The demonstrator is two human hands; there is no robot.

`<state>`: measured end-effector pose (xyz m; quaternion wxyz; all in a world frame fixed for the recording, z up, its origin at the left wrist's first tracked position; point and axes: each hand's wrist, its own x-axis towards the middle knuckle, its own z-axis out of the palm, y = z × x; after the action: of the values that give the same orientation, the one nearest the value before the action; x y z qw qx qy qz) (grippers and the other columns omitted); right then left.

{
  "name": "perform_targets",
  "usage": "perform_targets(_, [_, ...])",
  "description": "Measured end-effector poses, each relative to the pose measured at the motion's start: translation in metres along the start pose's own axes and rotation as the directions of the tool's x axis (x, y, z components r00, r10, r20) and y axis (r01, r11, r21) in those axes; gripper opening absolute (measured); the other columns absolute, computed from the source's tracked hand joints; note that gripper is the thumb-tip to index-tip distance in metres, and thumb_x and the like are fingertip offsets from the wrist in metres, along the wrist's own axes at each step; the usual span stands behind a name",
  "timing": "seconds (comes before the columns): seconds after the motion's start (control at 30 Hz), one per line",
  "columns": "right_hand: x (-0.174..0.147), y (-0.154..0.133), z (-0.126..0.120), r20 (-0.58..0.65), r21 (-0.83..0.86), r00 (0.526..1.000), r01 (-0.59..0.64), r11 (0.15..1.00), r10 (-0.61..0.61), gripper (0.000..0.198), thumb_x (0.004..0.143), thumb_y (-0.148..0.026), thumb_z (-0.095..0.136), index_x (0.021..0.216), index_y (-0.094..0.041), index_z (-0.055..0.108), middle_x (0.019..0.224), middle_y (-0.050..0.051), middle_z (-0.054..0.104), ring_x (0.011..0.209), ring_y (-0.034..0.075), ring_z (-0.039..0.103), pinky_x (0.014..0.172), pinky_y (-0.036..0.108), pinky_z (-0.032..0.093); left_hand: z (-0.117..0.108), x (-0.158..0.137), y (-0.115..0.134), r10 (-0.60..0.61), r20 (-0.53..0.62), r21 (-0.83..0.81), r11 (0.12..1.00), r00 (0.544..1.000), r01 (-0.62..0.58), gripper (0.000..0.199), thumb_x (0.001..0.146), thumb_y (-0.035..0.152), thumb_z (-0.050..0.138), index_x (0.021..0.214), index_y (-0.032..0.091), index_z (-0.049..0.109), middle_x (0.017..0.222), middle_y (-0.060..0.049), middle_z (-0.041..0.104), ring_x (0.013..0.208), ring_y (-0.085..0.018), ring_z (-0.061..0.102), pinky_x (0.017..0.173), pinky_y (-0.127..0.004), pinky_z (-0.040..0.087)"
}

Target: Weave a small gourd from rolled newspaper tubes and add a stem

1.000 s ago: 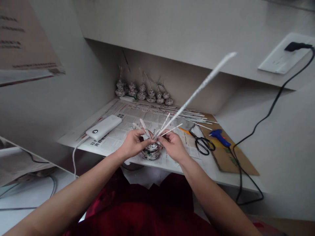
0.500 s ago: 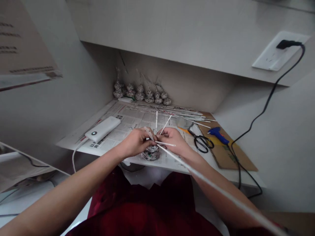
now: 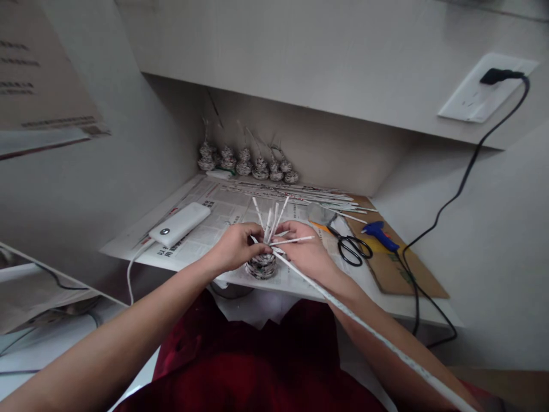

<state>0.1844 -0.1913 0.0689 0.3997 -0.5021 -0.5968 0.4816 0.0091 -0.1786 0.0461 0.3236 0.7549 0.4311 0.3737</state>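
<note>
A small round woven paper body (image 3: 261,267) stands at the front edge of the newspaper-covered board, below my hands. Several white rolled-paper sticks (image 3: 282,212) rise and fan out from its top. My left hand (image 3: 242,245) is closed at the left of the top, thumb and fingers pinching around the stick bases. From the right, my right hand (image 3: 298,243) closes its fingers on the paper sticks. One long paper strand (image 3: 369,325) runs from the top across my right forearm toward the lower right. The fingertips partly hide the weaving.
Black-handled scissors (image 3: 355,250) and a blue glue gun (image 3: 380,236) lie at right, by cardboard (image 3: 409,274). A white power bank (image 3: 182,224) with a cable sits left. Loose paper sticks (image 3: 300,193) and several woven gourds (image 3: 260,168) are behind. A black cord (image 3: 463,182) hangs at right.
The upright sticks have shifted: more now stand bunched between my hands, one leaning left. The strip at my left fingers has swung upright. My hands have barely moved.
</note>
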Motion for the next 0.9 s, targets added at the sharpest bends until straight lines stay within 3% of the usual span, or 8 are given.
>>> perform_targets(0.07, [-0.004,-0.002,-0.001,0.024,-0.092,0.997,0.070,0.993,-0.068,0.019,0.069,-0.019,0.066,0.087,-0.020,0.059,0.066,-0.002,0.067,0.059,0.014,0.062,0.053,0.023,0.045,-0.002,0.001,0.001,0.008,0.024,0.020,1.000,1.000,-0.009,0.013,0.071,0.027,0.070,0.069,0.015,0.065,0.066,0.000,0.063,0.060,-0.013,0.056,0.057,-0.023,0.042])
perform_targets(0.2, [-0.014,-0.008,-0.006,0.134,-0.324,0.979,0.189,0.927,-0.153,0.027,0.073,-0.020,0.065,0.098,-0.023,0.056,0.076,-0.001,0.068,0.070,0.015,0.065,0.061,0.024,0.047,-0.002,0.000,0.007,-0.013,0.029,0.035,0.999,1.000,0.012,0.009,0.072,0.024,0.067,0.074,0.015,0.067,0.068,0.000,0.065,0.063,-0.014,0.057,0.059,-0.023,0.042])
perform_targets(0.33, [-0.021,-0.015,-0.009,0.118,-0.557,0.974,0.227,0.799,-0.195,0.031,0.073,-0.023,0.068,0.103,-0.024,0.057,0.083,0.000,0.069,0.080,0.017,0.065,0.068,0.026,0.045,0.000,-0.004,0.014,-0.009,0.006,0.126,0.992,1.000,0.008,0.011,0.074,0.023,0.065,0.081,0.015,0.069,0.073,-0.002,0.067,0.068,-0.016,0.060,0.063,-0.025,0.043])
perform_targets(0.47, [-0.015,-0.015,-0.013,0.133,-0.727,0.979,0.201,0.656,-0.153,0.018,0.075,-0.032,0.068,0.089,-0.022,0.066,0.082,0.003,0.070,0.079,0.019,0.063,0.067,0.027,0.043,0.005,-0.009,0.018,0.005,-0.103,0.214,0.977,0.995,0.018,0.009,0.077,0.024,0.063,0.078,0.017,0.068,0.074,-0.002,0.068,0.069,-0.017,0.061,0.063,-0.026,0.042])
perform_targets(0.63, [0.000,-0.009,-0.020,0.156,-0.738,0.969,0.242,0.630,-0.189,0.013,0.077,-0.030,0.066,0.085,-0.022,0.071,0.086,0.003,0.073,0.080,0.019,0.065,0.069,0.027,0.044,0.012,-0.012,0.021,0.029,-0.206,0.307,0.951,0.978,0.036,0.010,0.078,0.025,0.062,0.080,0.017,0.067,0.070,-0.002,0.067,0.064,-0.016,0.061,0.059,-0.026,0.040])
perform_targets(0.9, [-0.001,-0.013,-0.021,0.152,-0.721,0.933,0.330,0.609,-0.326,0.010,0.081,-0.026,0.063,0.085,-0.022,0.072,0.085,0.003,0.075,0.081,0.019,0.067,0.071,0.028,0.045,0.015,-0.007,0.015,0.004,-0.192,0.255,0.966,0.981,0.046,0.010,0.076,0.026,0.065,0.076,0.017,0.068,0.072,-0.003,0.068,0.067,-0.017,0.062,0.061,-0.026,0.042])
